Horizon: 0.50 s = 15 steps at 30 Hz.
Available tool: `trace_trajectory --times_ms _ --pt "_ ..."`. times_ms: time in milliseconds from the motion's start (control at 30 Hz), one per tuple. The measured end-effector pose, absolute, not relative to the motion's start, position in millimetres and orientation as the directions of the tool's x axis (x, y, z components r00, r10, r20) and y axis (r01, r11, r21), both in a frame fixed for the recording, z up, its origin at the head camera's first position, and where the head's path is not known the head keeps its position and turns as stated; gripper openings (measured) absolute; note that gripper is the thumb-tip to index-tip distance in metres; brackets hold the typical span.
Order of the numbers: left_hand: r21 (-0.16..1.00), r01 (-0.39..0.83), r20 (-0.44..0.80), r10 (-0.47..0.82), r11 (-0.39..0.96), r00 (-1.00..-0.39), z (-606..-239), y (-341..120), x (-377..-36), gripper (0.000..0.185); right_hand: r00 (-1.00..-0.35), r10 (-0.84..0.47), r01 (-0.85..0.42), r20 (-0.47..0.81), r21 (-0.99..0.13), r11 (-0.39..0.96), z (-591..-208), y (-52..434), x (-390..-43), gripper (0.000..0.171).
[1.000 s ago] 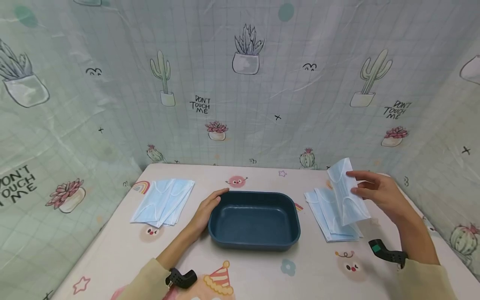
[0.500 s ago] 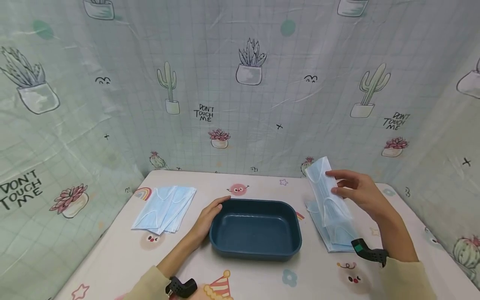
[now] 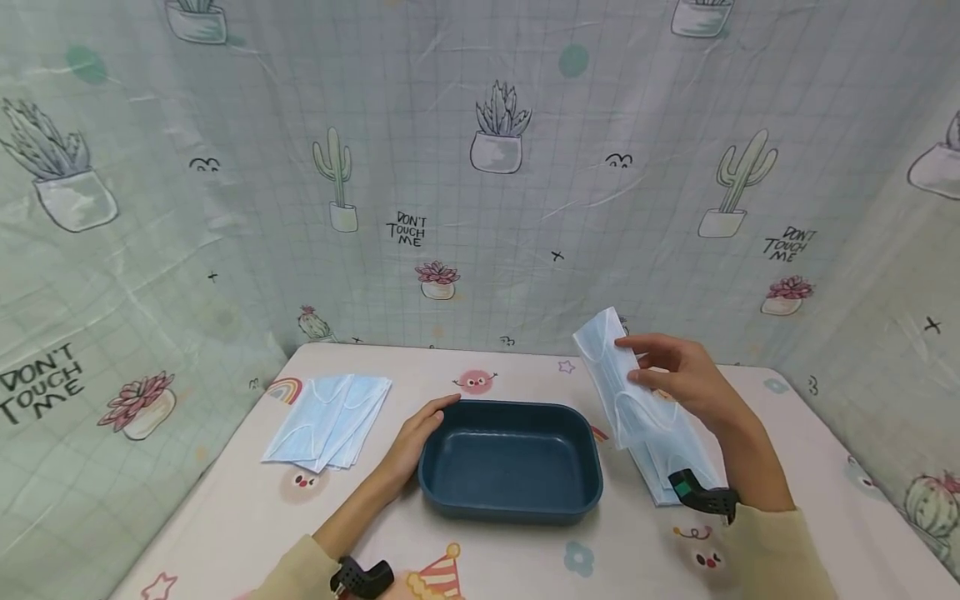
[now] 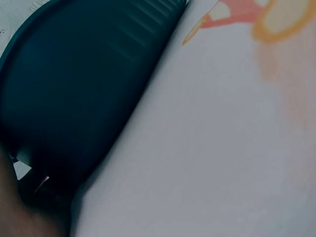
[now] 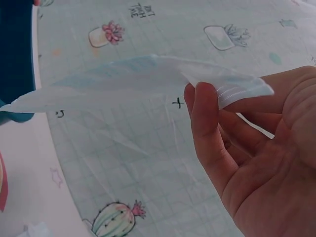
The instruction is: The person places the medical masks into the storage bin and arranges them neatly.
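1. The curtain [image 3: 450,75], printed with potted cacti, stands behind and at both sides of the counter.
2. The counter [image 3: 517,554] has a pale cover with cartoon prints and carries everything being handled.
3. The box [image 3: 510,512], dark blue and open-topped, sits in the middle. Every mask in view is outside it, so as far as the pictures show nothing has been put in.
4. The left masks [image 3: 326,421] lie fanned and overlapping, apart from the box, with neither of the hands on them; that side looks not yet begun.
5. The right masks [image 3: 660,462] lie flat beyond the box's other side, several left in the pile.
6. The mask [image 3: 609,367] hangs tilted in the air between the box and the right masks. Picking it up appears done; setting it down is not.
7. The right hand [image 3: 693,375] pinches the mask near one edge between thumb and fingers.
8. The left hand [image 3: 412,435] rests against the box's left side, fingers laid along the rim.
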<state>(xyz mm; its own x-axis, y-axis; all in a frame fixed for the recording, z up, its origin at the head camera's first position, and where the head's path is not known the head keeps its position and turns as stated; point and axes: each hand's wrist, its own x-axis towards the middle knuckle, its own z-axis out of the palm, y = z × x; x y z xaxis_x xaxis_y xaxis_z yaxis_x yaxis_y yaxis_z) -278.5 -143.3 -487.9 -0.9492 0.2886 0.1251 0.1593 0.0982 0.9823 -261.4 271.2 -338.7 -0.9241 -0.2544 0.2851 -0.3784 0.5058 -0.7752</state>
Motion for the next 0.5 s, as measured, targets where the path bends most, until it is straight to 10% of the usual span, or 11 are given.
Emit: trace_trajectory --times_ms 500 --pt "0.979 0.173 0.133 0.292 0.113 -0.947 -487 -142 -278 0.043 -0.890 -0.350 -0.428 0.291 -0.799 0.422 -335 241 -264 0.041"
